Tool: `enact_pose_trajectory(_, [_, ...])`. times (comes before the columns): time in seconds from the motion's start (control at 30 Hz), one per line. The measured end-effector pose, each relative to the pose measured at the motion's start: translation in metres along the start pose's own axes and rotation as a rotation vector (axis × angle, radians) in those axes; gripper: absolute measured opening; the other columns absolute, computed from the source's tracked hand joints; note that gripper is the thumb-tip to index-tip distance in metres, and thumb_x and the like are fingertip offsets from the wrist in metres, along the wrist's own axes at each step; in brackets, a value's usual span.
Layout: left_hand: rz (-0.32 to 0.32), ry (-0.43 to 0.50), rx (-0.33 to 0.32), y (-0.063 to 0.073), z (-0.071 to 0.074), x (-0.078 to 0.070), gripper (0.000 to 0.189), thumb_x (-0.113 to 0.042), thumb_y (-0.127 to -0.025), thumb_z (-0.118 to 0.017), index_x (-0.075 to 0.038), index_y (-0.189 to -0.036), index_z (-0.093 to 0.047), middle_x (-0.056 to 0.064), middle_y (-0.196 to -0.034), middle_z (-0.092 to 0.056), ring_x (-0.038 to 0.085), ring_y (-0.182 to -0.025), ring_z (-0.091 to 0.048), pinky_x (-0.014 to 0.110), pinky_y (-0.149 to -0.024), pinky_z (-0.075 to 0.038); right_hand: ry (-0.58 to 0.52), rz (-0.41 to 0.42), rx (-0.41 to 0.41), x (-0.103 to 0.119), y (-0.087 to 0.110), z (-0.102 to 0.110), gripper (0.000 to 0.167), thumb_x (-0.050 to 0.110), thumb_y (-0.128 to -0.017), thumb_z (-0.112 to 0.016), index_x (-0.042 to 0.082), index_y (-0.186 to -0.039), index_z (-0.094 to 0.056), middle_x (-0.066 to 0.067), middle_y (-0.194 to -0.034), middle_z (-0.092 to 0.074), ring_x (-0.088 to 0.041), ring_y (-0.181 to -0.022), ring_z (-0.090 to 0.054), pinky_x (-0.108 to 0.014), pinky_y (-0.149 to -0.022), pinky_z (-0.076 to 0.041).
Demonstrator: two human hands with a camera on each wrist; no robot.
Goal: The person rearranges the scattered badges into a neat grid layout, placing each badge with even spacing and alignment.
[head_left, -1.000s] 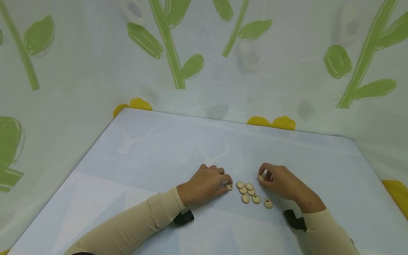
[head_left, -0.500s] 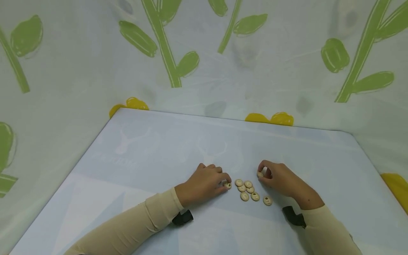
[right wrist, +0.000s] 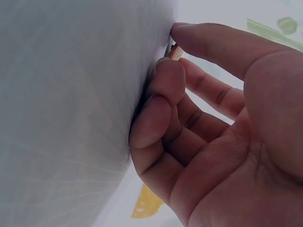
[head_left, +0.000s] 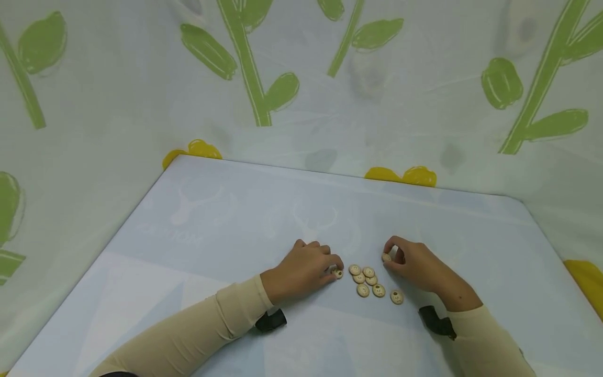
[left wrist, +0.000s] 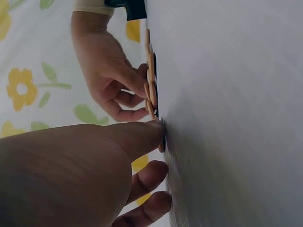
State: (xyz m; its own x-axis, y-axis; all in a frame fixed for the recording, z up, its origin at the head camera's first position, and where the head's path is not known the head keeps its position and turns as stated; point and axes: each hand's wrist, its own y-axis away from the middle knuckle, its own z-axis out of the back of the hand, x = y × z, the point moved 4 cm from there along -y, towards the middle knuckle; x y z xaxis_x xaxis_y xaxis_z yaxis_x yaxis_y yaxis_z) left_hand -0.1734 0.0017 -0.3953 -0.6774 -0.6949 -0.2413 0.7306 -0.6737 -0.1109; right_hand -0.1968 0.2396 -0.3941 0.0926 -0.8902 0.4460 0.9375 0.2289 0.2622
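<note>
In the head view my left hand (head_left: 301, 269) pinches a small round wooden disc (head_left: 338, 274) between thumb and forefinger, down at the table. My right hand (head_left: 419, 267) pinches another wooden disc (head_left: 386, 257) on the far side of a group. Several pale discs (head_left: 363, 290) with small drawn faces lie between the hands, some overlapping. One more disc (head_left: 397, 297) lies apart, nearer the right wrist. Seen from the right wrist, the held disc's edge (right wrist: 175, 52) shows between fingertips, with the other fingers curled. The left thumb mostly covers its disc in the left wrist view.
A pale blue-and-white table top (head_left: 212, 209) with faint deer prints lies under both hands. Behind it hangs a light cloth (head_left: 320, 136) printed with green leaves and yellow flowers. A dark wrist mount (head_left: 271, 320) sits under the left wrist, and another mount (head_left: 437, 321) under the right.
The head view has shifted slightly. Both hands keep their places and grips, and the discs on the table lie as before.
</note>
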Motion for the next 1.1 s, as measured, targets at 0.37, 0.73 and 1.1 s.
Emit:
enact_pose_trajectory(0.37, [0.000, -0.009, -0.010, 0.000, 0.000, 0.001, 0.020, -0.036, -0.094, -0.070, -0.032, -0.113, -0.073, -0.010, -0.097, -0.069, 0.010, -0.089, -0.061, 0.038, -0.080, -0.043, 0.006, 0.010, -0.011, 0.000, -0.001, 0.000, 0.024, 0.016, -0.093, -0.070, 0.011, -0.113, -0.058, -0.004, -0.078, -0.057, -0.017, -0.068, -0.051, -0.031, -0.060, -0.044])
enact_pose_trajectory(0.73, [0.003, 0.000, -0.026, 0.000, -0.001, 0.002, 0.020, -0.035, -0.094, -0.070, -0.032, -0.113, -0.073, -0.011, -0.095, -0.068, 0.010, -0.088, -0.060, 0.038, -0.080, -0.042, 0.015, -0.005, -0.014, 0.001, 0.000, -0.001, 0.024, 0.016, -0.093, -0.070, 0.011, -0.114, -0.058, -0.004, -0.078, -0.056, -0.017, -0.070, -0.051, -0.031, -0.061, -0.043])
enact_pose_trajectory(1.1, [0.006, 0.014, -0.008, -0.001, -0.003, 0.002, 0.020, -0.035, -0.095, -0.069, -0.032, -0.114, -0.073, -0.010, -0.095, -0.068, 0.010, -0.087, -0.059, 0.039, -0.081, -0.043, 0.015, 0.068, -0.042, 0.011, 0.006, 0.000, 0.022, 0.018, -0.093, -0.071, 0.012, -0.112, -0.062, -0.002, -0.071, -0.051, -0.014, -0.065, -0.047, -0.027, -0.055, -0.041])
